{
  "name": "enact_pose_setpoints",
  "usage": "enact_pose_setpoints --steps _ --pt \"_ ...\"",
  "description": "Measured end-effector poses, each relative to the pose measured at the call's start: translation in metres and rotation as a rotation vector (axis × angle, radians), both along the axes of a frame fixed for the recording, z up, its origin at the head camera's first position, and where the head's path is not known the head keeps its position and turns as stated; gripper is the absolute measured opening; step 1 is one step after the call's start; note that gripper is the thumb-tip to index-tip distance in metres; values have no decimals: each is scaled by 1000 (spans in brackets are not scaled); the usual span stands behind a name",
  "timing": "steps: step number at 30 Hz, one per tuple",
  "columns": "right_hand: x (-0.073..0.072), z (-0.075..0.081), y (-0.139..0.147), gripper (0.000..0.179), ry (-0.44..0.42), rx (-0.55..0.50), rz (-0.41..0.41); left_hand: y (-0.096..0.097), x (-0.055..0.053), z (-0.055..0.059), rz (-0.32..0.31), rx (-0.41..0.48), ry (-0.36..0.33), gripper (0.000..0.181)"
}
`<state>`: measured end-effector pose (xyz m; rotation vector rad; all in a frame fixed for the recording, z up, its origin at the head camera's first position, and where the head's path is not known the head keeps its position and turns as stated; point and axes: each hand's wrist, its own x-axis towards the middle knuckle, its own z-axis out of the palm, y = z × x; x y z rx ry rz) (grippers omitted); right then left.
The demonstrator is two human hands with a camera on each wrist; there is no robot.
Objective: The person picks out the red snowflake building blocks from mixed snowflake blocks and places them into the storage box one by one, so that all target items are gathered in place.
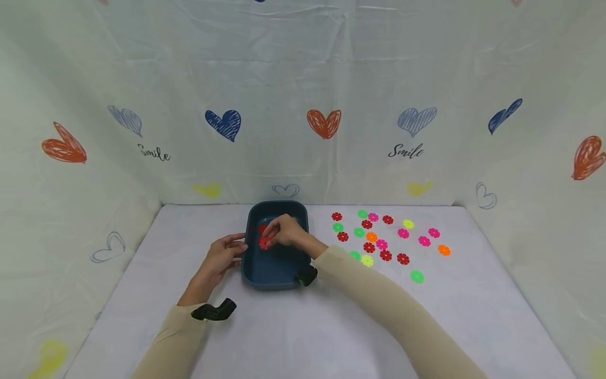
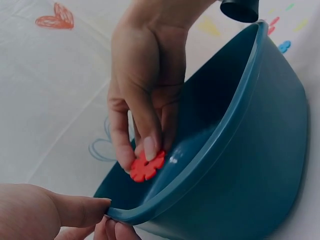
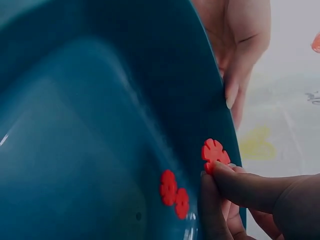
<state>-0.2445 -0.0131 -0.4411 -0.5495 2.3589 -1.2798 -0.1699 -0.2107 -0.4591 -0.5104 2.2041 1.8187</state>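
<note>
A blue plastic basin (image 1: 274, 276) stands on the table, left of centre. My left hand (image 1: 222, 256) grips its left rim, thumb on top and fingers beneath in the left wrist view. Over the basin, my right hand (image 1: 288, 231) pinches a red notched plastic disc (image 2: 146, 171) between thumb and fingers. Two more red discs (image 3: 168, 187) lie close together on the basin floor, seen in the right wrist view. The held disc (image 3: 215, 152) appears near the basin's side wall there.
Several loose notched discs, such as a green disc (image 1: 417, 276), an orange disc (image 1: 444, 250) and a dark red disc (image 1: 403, 258), are scattered on the white table (image 1: 293, 331) right of the basin. A white curtain (image 1: 274, 79) with printed hearts hangs behind.
</note>
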Motion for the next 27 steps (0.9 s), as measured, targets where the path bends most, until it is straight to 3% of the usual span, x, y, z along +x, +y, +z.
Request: enact_pose_setpoints --steps 10,27 --pt "-2 -6 -11 17 -64 32 -24 0 1 -3 1 -4 6 49" --pt "-16 -19 -13 18 -74 137 -9 -2 1 -1 -18 27 32 50"
